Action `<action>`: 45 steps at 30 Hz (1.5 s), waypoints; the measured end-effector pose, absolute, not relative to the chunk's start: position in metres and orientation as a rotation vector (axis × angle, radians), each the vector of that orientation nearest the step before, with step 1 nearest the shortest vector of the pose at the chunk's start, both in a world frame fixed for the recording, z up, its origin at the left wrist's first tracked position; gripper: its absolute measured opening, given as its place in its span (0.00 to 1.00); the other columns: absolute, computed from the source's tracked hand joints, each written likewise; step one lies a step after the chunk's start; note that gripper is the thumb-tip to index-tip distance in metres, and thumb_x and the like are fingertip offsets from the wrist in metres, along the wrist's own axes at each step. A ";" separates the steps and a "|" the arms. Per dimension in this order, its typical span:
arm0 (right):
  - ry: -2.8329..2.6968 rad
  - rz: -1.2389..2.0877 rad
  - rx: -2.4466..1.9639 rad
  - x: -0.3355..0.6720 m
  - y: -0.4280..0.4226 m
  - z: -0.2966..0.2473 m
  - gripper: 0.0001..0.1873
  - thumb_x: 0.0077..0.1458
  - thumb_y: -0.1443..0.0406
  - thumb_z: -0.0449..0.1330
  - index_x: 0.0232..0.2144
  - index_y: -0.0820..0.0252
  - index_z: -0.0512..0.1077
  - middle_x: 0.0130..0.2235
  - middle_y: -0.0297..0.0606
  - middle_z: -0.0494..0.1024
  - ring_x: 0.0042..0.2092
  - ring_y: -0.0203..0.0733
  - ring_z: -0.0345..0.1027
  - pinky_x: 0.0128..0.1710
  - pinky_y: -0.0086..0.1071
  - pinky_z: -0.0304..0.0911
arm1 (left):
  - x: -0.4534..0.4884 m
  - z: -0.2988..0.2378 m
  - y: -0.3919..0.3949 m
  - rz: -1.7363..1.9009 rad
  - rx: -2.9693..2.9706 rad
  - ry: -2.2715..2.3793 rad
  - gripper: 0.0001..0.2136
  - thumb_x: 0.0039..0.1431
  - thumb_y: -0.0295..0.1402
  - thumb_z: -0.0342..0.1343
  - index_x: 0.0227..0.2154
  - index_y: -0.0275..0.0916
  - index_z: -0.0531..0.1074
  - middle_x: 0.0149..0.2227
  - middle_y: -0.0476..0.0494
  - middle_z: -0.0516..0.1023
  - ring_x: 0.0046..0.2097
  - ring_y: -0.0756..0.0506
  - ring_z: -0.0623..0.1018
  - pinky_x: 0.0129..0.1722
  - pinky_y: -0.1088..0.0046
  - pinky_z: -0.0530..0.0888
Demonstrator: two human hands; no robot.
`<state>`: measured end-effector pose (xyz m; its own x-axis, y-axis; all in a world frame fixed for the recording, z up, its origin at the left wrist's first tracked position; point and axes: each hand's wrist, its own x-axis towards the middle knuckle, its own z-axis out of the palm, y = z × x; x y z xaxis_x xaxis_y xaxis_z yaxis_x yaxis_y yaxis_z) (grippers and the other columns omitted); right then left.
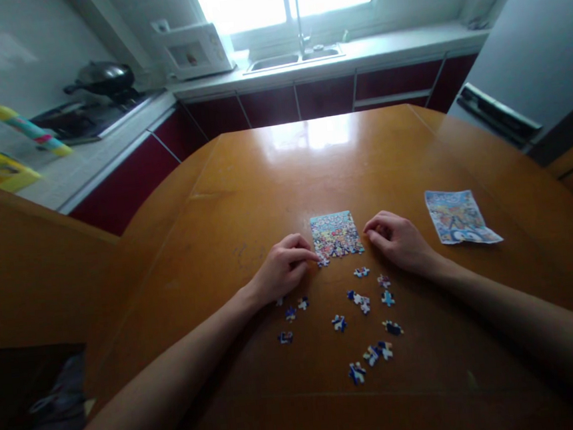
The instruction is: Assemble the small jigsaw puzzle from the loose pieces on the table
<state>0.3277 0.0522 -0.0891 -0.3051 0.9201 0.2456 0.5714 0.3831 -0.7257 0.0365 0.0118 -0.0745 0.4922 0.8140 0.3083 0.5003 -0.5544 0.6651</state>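
Note:
A partly assembled jigsaw puzzle point(337, 232), many-coloured with a bluish top, lies flat on the wooden table. At its lower left corner is a puzzle piece point(323, 261), and the fingertips of my left hand point(283, 265) are closed at it. My right hand point(396, 239) rests on the table just off the puzzle's right edge, fingers curled in, with nothing visible in them. Several loose pieces are scattered below the puzzle, among them a light blue piece point(387, 298), a blue and white piece point(339, 323) and a dark piece point(393, 327).
A creased picture sheet point(457, 217) lies right of my right hand. Beyond the table point(242, 172) are a counter with a sink point(273, 63), a microwave point(196, 51) and a wok point(104, 77) on the stove. A refrigerator point(542, 39) stands at the right.

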 end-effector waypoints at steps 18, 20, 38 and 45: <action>-1.990 0.680 -1.262 0.327 0.054 -0.092 0.05 0.56 0.67 0.59 0.31 0.59 0.75 0.32 0.36 0.73 0.32 0.39 0.65 0.34 0.35 0.61 | 0.036 -0.079 0.014 0.799 2.423 0.954 0.17 0.62 0.20 0.51 0.43 0.45 0.81 0.39 0.42 0.75 0.43 0.46 0.73 0.44 0.66 0.74; -1.992 0.677 -1.264 0.327 0.054 -0.091 0.05 0.56 0.67 0.59 0.32 0.59 0.75 0.32 0.36 0.73 0.32 0.38 0.65 0.34 0.35 0.61 | 0.036 -0.079 0.015 0.833 2.399 0.962 0.19 0.60 0.18 0.50 0.44 0.44 0.81 0.39 0.42 0.75 0.43 0.46 0.74 0.44 0.66 0.74; -2.671 0.677 -0.909 0.320 0.009 -0.057 0.13 0.59 0.55 0.63 0.42 0.56 0.74 0.44 0.42 0.73 0.45 0.46 0.66 0.46 0.41 0.65 | 0.036 -0.082 0.017 1.005 2.143 1.107 0.18 0.54 0.17 0.48 0.38 0.38 0.81 0.37 0.44 0.76 0.38 0.49 0.75 0.38 0.71 0.72; -2.800 0.721 -0.970 0.322 0.003 -0.047 0.21 0.53 0.55 0.68 0.46 0.57 0.72 0.46 0.43 0.72 0.47 0.49 0.65 0.47 0.44 0.65 | 0.037 -0.081 0.017 0.986 2.126 1.119 0.17 0.55 0.18 0.49 0.38 0.38 0.80 0.37 0.43 0.76 0.39 0.48 0.75 0.38 0.70 0.72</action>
